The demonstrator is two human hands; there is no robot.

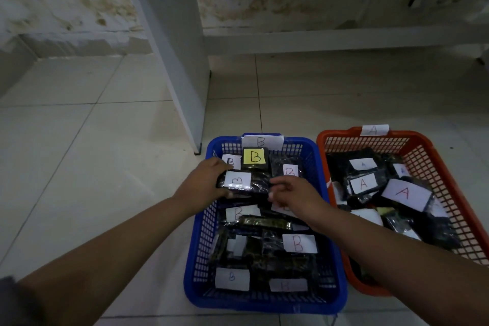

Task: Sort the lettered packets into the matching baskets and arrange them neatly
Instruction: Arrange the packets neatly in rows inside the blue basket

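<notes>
Over the blue basket (pixel 328 219), the left hand (pixel 209 180) grips one end of a black packet (pixel 246 184) (white label, letter B), fingers curled round it. The right hand (pixel 293 193) hovers just beside the packet's other end, fingers loosely bent, holding nothing. The orange basket (pixel 434 167) sits alongside on the floor (pixel 92 140).

Pale tiled floor (pixel 79 167) down there, carrying two mesh baskets side by side: the blue basket (pixel 330 219) on the left, the orange basket (pixel 439 174) just beside it, rims nearly touching.
</notes>
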